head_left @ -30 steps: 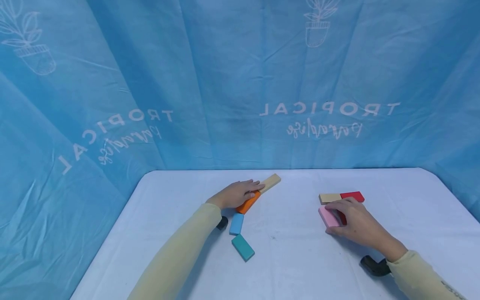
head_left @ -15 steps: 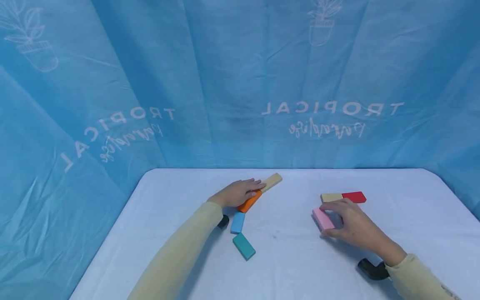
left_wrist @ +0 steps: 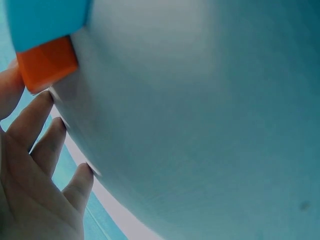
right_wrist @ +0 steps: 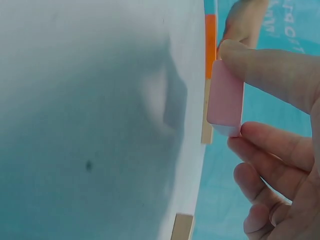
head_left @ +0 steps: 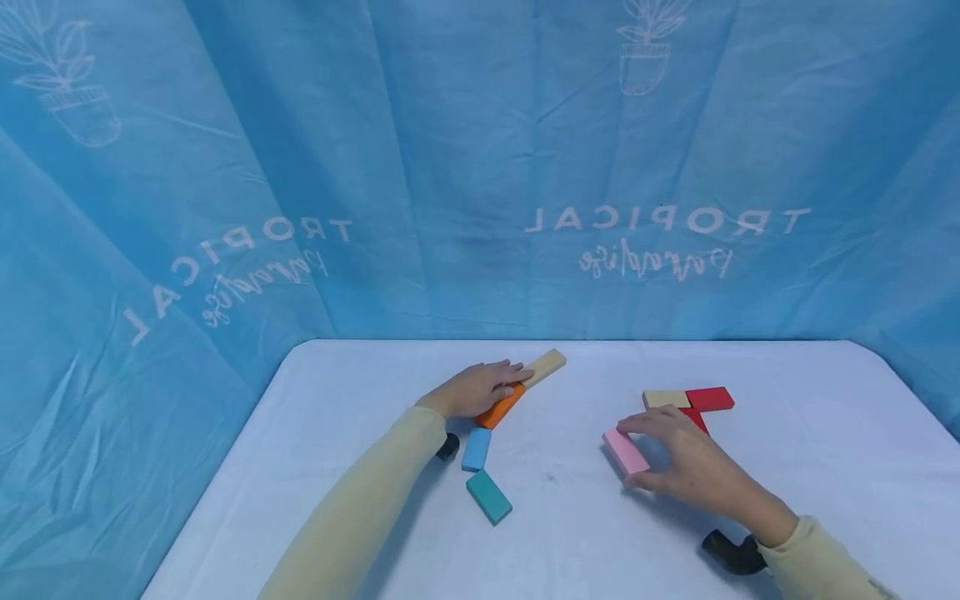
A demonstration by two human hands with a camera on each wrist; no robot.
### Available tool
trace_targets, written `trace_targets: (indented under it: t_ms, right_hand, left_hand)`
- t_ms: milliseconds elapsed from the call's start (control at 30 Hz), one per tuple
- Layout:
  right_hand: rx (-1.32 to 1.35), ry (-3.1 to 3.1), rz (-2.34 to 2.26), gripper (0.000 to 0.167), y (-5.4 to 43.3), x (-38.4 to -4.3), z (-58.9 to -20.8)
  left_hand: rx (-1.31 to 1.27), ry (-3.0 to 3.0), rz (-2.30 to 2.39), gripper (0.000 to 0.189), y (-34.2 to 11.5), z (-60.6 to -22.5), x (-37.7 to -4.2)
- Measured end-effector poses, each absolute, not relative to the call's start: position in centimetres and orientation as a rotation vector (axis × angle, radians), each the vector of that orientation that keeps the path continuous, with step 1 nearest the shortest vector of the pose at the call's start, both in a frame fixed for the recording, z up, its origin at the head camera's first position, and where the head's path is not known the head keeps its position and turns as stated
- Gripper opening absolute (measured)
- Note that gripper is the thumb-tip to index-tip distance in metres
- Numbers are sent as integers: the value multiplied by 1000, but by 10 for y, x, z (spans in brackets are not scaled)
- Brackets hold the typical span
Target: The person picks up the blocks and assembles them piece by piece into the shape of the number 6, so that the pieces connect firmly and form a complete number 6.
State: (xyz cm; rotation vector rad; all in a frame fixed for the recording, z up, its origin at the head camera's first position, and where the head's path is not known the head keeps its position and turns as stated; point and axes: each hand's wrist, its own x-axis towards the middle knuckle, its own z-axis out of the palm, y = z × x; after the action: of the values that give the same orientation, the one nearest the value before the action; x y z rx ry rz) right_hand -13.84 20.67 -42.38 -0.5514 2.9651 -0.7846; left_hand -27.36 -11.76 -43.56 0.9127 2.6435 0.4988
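My right hand (head_left: 693,465) pinches a pink block (head_left: 626,452) by its ends between thumb and fingers, low over the white table. In the right wrist view the pink block (right_wrist: 226,94) sits between the thumb and the first fingertips. My left hand (head_left: 474,390) rests at an orange block (head_left: 501,408), fingers straight, thumb at the block. In the left wrist view its fingertips touch the table beside the orange block (left_wrist: 49,64). A plain wood block (head_left: 545,367) continues from the orange one; a light blue block (head_left: 476,449) and a teal block (head_left: 490,497) trail towards me.
Behind my right hand lie a wood block (head_left: 666,400), a red block (head_left: 710,399) and another red piece (head_left: 696,419), partly hidden. Black curved pieces show by the wrists, the right one (head_left: 733,553) more fully. Blue cloth (head_left: 480,167) hangs behind the table (head_left: 570,550).
My right hand has carried the pink block left and slightly towards me, away from the red and wood blocks, uncovering more of the near red piece. My left hand stays in place.
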Motion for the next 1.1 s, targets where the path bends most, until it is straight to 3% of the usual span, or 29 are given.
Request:
trace_targets:
  t_ms: [1100]
  right_hand:
    - [-772,2777,-798,64,170,-129,-426]
  left_hand:
    - [845,2644,482,47,-116,-435,-272]
